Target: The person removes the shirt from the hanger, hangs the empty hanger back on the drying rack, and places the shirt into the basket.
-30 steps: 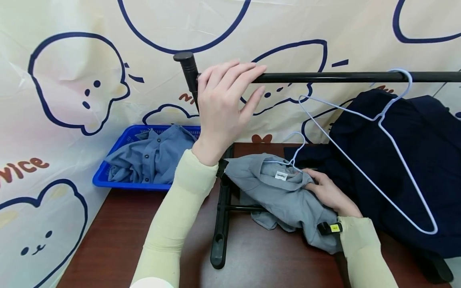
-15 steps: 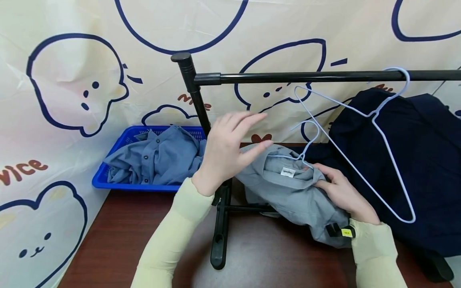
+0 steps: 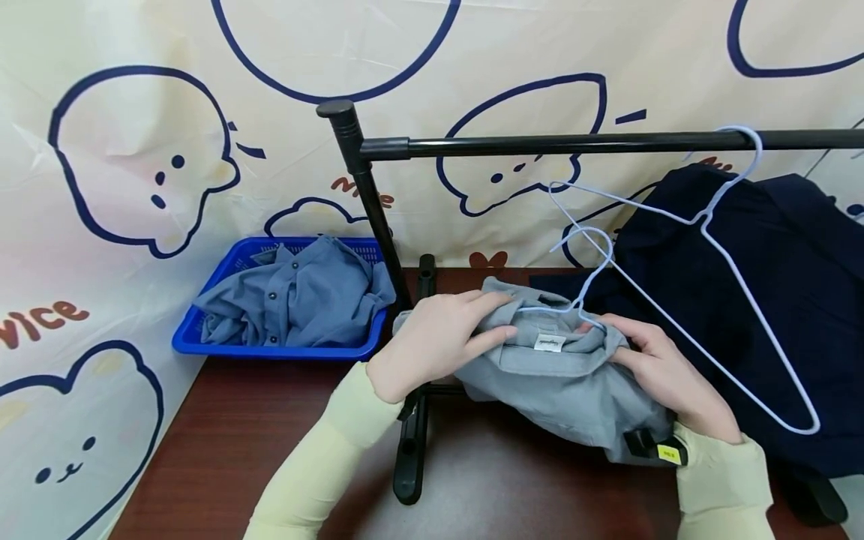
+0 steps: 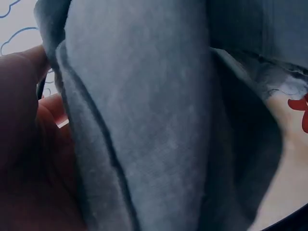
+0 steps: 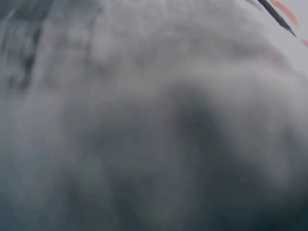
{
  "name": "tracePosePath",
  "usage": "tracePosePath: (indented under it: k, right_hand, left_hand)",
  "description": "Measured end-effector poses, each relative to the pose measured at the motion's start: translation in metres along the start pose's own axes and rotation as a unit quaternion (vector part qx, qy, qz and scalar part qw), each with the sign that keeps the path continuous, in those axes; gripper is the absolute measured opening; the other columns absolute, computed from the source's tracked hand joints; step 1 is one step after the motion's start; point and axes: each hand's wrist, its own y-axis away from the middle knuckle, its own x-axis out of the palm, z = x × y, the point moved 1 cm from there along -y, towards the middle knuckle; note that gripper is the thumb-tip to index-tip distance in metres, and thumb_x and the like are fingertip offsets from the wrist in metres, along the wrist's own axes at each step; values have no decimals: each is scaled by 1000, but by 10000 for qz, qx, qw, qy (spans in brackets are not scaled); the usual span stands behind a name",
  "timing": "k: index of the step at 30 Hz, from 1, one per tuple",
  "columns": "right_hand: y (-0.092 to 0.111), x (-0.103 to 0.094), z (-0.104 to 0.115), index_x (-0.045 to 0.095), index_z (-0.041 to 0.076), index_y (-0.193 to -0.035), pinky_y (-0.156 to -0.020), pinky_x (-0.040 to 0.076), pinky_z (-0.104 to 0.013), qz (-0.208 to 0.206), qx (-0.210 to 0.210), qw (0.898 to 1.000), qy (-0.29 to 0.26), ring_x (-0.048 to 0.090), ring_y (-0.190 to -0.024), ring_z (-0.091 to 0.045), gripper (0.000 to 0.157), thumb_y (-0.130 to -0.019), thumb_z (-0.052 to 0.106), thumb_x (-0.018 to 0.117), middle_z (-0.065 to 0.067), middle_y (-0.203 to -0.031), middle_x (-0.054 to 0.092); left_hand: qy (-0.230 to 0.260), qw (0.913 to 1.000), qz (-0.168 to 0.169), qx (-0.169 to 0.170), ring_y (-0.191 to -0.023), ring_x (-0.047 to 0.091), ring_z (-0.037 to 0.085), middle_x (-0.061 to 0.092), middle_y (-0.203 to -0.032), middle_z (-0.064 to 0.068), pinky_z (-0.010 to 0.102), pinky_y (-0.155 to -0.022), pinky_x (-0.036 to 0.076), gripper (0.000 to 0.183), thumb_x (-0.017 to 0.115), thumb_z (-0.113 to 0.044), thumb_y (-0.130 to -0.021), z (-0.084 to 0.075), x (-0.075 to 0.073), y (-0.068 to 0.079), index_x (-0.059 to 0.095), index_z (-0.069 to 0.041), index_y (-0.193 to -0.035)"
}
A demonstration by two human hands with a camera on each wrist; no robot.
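A grey shirt (image 3: 567, 405) with a white neck label is held up over the table, a pale blue hanger (image 3: 586, 289) inside its neck. The right hand (image 3: 664, 367) grips the right side of the collar, close to the hanger's arm. On the left side, the left hand (image 3: 442, 337) pinches the collar between thumb and fingers. Grey cloth (image 4: 139, 115) fills most of the left wrist view, with the fingers beside it at left. In the right wrist view the shirt (image 5: 144, 120) is close and blurred, and that hand is hidden.
A black rack bar (image 3: 506, 144) crosses above the hands, with a bare pale blue hanger (image 3: 752, 292) on it. Dark navy clothing (image 3: 763, 277) is at right. A blue basket (image 3: 270, 349) at left holds a blue shirt (image 3: 297, 292). The rack's foot (image 3: 409, 465) stands on the table.
The left hand has left the rack bar, come down and taken hold of the shirt's collar. The right hand has moved slightly right with the shirt and its hanger.
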Motion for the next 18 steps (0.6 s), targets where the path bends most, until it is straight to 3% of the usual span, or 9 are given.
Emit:
tracePosePath:
  k: [3,8,13,18]
  right_hand:
    - [0,4,5,71,7,-122,-94,42,-18,134,-112,9998,-125,58,-112,-10,30,-97,-5,61,-6,-119,69]
    - [-3,14,7,71,10,-126,-94,43,-18,453,0,9988,-169,58,-114,-11,30,-100,0,61,-4,-125,67]
    - [-8,29,3,72,18,-125,-97,42,-21,875,124,9958,-228,58,-117,-15,30,-101,5,60,1,-127,66]
    - [-11,45,-2,72,20,-123,-97,44,-26,1260,197,9908,-454,60,-117,-18,28,-100,8,62,3,-123,68]
  left_hand:
    - [-121,9999,0,-71,-89,68,9,71,-117,-2,26,-65,52,40,54,-45,-105,0,1,7,66,-20,-133]
    - [11,9998,-33,-185,-84,65,6,71,-101,-8,25,-61,49,29,51,-43,-107,7,7,20,71,-23,-116]
    - [358,9983,126,-447,-70,54,4,53,-74,-11,27,-57,43,31,44,-46,-109,14,13,39,61,-26,-92]
    - [684,9935,368,-827,-65,51,7,42,-66,-9,28,-56,42,37,39,-47,-110,17,15,59,59,-26,-86]
